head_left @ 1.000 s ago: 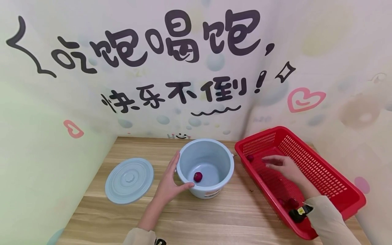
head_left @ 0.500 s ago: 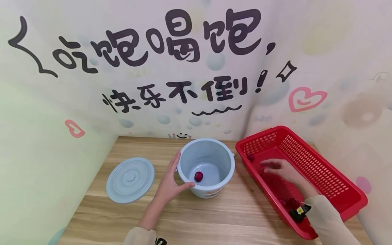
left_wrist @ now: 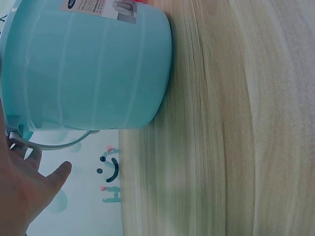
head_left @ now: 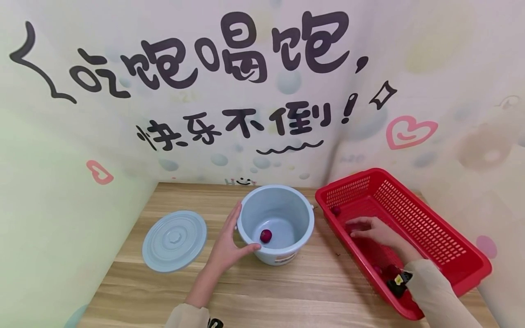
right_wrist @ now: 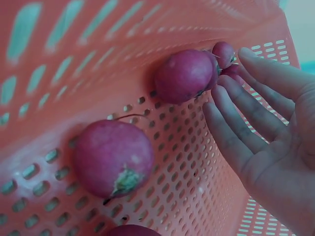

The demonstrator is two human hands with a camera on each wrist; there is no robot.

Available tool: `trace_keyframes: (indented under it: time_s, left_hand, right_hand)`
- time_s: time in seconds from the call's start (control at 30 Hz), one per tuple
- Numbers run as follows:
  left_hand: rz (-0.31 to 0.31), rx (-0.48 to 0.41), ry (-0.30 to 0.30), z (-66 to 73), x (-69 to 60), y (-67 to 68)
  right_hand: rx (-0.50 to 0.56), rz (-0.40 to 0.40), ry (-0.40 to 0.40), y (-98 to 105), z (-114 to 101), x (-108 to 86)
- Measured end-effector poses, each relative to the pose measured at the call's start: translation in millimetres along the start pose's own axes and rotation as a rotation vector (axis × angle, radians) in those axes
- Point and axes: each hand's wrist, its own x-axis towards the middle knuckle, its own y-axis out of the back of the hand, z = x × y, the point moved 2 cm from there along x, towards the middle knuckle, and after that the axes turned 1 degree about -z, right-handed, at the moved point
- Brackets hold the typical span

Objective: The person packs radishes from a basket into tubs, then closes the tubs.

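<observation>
The left hand rests against the left side of the light blue bucket, thumb across its front rim and fingers extended behind. One dark red radish lies inside. In the left wrist view, this hand is beside the bucket wall and handle. Low inside the red basket is the right hand, palm down. The right wrist view shows its fingers extended, the right hand beside a row of radishes; whether the fingertips touch them is unclear. A larger radish lies nearer the camera.
A light blue lid lies flat left of the bucket, on the wooden table. Another radish sits in the basket's far left corner, and more lie by the right wrist. A printed wall stands behind.
The right hand has shifted slightly left and toward the near side within the basket, fingers closer to its left wall. The left hand and bucket have stayed in place.
</observation>
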Motion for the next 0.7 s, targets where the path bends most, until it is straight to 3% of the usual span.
trace_keyframes:
  time_s: [0.37, 0.7]
  left_hand:
    - [0.0, 0.003, 0.005, 0.8, -0.2, 0.0]
    - [0.005, 0.008, 0.001, 1.1, 0.2, -0.1]
  right_hand:
    - [0.077, -0.11, 0.037, -4.7, 5.4, 1.8]
    - [0.044, -0.097, 0.001, -7.6, 8.6, 4.9]
